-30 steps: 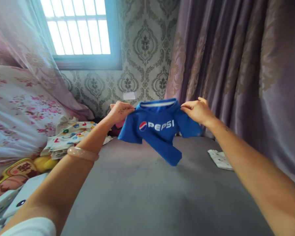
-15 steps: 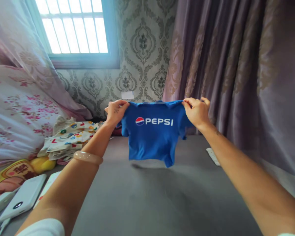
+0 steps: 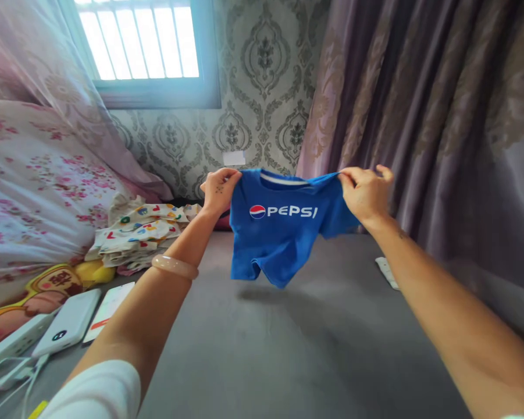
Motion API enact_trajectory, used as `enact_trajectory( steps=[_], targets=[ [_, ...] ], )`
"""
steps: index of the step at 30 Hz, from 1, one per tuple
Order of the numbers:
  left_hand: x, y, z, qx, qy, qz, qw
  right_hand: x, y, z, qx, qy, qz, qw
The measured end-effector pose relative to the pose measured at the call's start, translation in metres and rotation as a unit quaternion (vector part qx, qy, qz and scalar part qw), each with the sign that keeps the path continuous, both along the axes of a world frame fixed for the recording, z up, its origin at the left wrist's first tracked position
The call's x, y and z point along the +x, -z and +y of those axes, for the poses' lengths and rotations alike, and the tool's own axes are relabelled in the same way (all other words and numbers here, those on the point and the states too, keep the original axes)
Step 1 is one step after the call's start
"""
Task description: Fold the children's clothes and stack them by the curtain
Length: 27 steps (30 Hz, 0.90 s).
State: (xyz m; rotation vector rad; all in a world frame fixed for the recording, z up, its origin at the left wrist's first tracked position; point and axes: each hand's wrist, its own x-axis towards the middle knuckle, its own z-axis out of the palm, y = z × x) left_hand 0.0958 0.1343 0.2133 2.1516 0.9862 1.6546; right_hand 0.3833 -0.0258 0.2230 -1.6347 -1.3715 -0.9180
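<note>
A blue T-shirt [image 3: 283, 235] with PEPSI printed across its chest hangs in the air above a grey bed-like surface [image 3: 262, 355]. My left hand [image 3: 221, 189] pinches it at the shoulder on the left. At the opposite shoulder, my right hand [image 3: 366, 192] has thumb and fingers closed on the cloth. Between the hands the neckline sags, showing a white strip inside the collar. The lower hem is folded and wavy, hanging clear of the surface with a shadow beneath.
Folded patterned clothes [image 3: 135, 233] are piled at the left. Nearer lie a yellow plush toy [image 3: 47, 291], a white power bank [image 3: 67, 323], a phone [image 3: 109, 311] and a power strip [image 3: 20, 343]. A small white object [image 3: 387, 272] lies right. Curtains [image 3: 401, 116] hang behind.
The view has shifted slightly, and both hands with the T-shirt appear further right. The collar has opened, showing its white inner strip, and the hem has swung and creased.
</note>
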Motion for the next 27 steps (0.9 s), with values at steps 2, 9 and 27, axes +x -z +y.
enact_trajectory(
  steps=[2,9,27],
  targets=[
    [0.0,0.0,0.0,0.018,-0.042,-0.018,0.999,0.001,0.002,0.001,0.002,0.005,0.0,1.0],
    [-0.002,-0.004,-0.003,0.018,-0.053,-0.018,0.998,0.009,0.001,0.0,0.035,-0.001,0.059,0.998],
    [-0.023,-0.043,-0.082,0.129,-0.049,-0.081,0.987,-0.037,-0.033,-0.079,0.113,0.046,0.028,0.992]
  ],
)
